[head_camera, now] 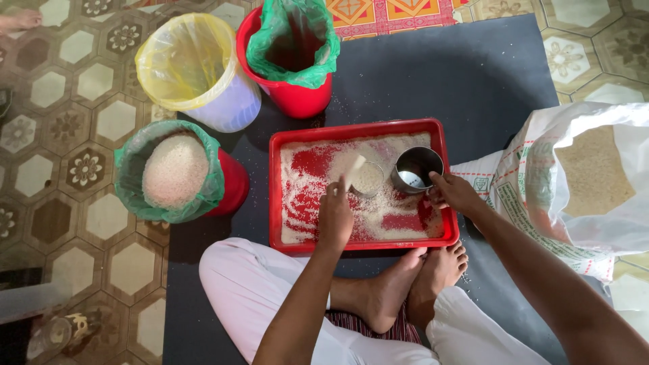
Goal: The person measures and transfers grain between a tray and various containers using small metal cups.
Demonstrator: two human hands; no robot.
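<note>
Head view: left hand (336, 215) pinching white card (352, 168), right hand (454, 192) gripping steel cup (415, 169) beside printed white sack (574, 182).

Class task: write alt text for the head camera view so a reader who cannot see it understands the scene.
A seated person's left hand holds a flat scraper over a grain-strewn red tray while the right hand grips a steel cup. Three lined buckets stand to the left, and an open sack of grain lies to the right.

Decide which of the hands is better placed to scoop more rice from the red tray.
Probably the right hand: it grips the steel cup over the red plastic tray; the left hand holds a pale card.
</note>
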